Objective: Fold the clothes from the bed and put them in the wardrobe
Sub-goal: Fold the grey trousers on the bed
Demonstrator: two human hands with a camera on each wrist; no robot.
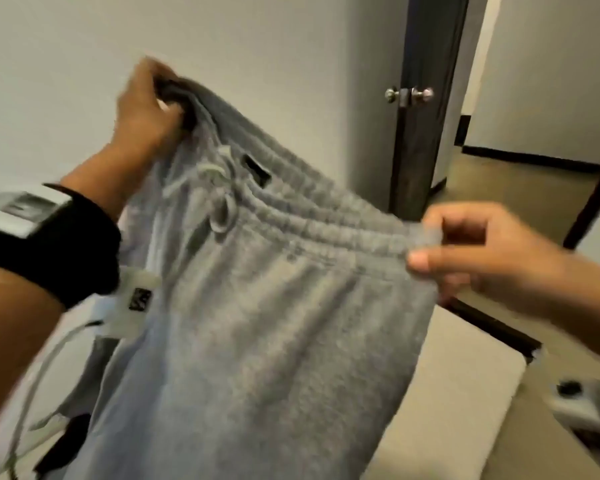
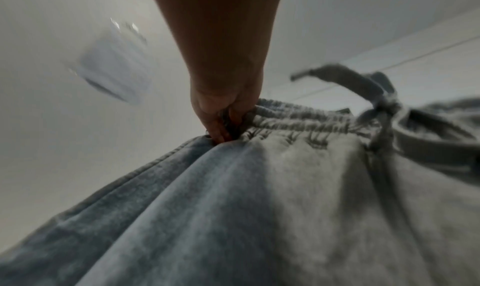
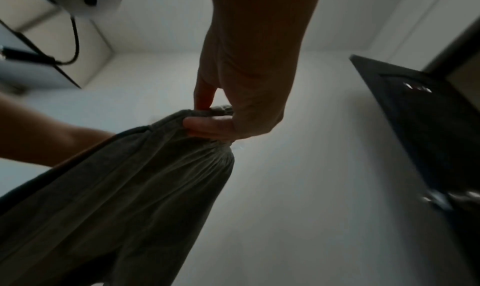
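Observation:
Grey sweatpants (image 1: 257, 323) with an elastic waistband and a tied drawstring (image 1: 219, 202) hang in the air in front of me, held up by the waistband. My left hand (image 1: 146, 105) grips the far left end of the waistband, raised high. My right hand (image 1: 465, 258) pinches the near right end between thumb and fingers. The left wrist view shows the left hand's fingers (image 2: 221, 124) curled into the gathered waistband of the sweatpants (image 2: 233, 208). Seen from the right wrist, my thumb (image 3: 207, 124) presses the cloth (image 3: 116, 187) against the fingers. The legs hang down out of view.
A dark door (image 1: 420, 98) with a metal knob (image 1: 409, 94) stands ajar ahead on the right, a hallway floor (image 1: 520, 195) beyond it. A pale bed corner (image 1: 447, 393) lies below the pants. More dark and grey clothing (image 1: 73, 427) shows at lower left.

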